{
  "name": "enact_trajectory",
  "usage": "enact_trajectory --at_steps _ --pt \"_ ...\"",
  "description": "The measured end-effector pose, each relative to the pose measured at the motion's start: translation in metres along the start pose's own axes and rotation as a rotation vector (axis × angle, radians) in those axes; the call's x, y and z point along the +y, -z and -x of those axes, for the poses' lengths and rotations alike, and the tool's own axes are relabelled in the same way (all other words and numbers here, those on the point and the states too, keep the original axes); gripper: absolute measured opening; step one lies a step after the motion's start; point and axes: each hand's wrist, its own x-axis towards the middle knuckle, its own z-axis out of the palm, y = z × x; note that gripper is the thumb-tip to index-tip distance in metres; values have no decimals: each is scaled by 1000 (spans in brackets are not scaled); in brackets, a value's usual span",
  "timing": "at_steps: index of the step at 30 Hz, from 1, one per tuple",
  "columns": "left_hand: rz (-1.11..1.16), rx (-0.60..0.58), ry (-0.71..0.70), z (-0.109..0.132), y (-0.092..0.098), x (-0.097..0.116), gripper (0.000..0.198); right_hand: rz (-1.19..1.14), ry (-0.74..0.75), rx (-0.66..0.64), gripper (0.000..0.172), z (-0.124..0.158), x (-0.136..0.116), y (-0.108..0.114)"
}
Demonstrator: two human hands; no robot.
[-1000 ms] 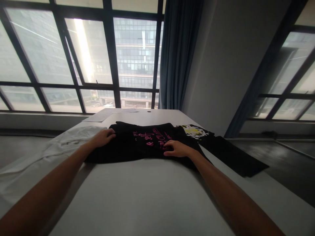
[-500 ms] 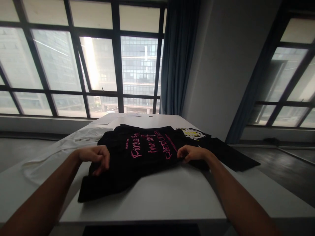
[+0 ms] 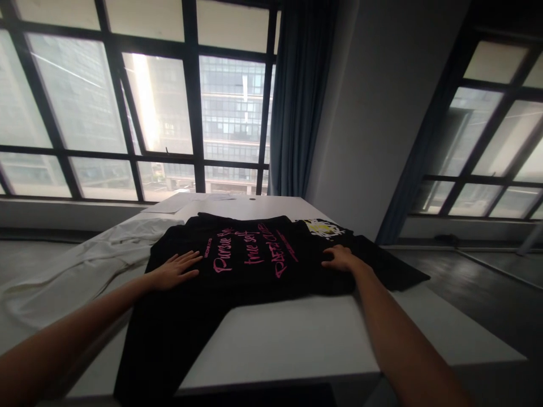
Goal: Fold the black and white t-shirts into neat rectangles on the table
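Note:
A black long-sleeved shirt [image 3: 250, 285] with pink lettering lies spread over the white table. My left hand [image 3: 176, 271] rests flat on its left part, fingers spread, just left of the lettering. From there one sleeve [image 3: 155, 345] runs toward me and past the table's front edge. On the right part of the shirt lies my right hand [image 3: 340, 259], its thumb and fingers apart and nothing visibly gripped. Some fingertips of that hand are hard to make out against the dark cloth.
White cloth [image 3: 55, 277] lies rumpled along the left side. A second black garment with a yellow and white print [image 3: 320, 229] lies partly under the shirt at the right. Papers [image 3: 163, 204] are at the far end of the white table [image 3: 292, 333], before the windows.
Both hands have gone from bent fingers at the cloth to lying open on it. The left sleeve has unfolded toward me over the front edge. The view has shifted slightly right.

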Motion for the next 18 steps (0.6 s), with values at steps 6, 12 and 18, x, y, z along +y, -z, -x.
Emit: enact_trajectory --at_steps 6,12,18 --pt "3 14 -76 13 4 -19 65 -52 -2 -127 45 -4 9 6" --pt "5 41 -89 18 1 -26 65 -112 20 -239 30 4 20 19" --pt "137 241 -130 35 27 0 65 -72 -89 5 55 4 11 17"
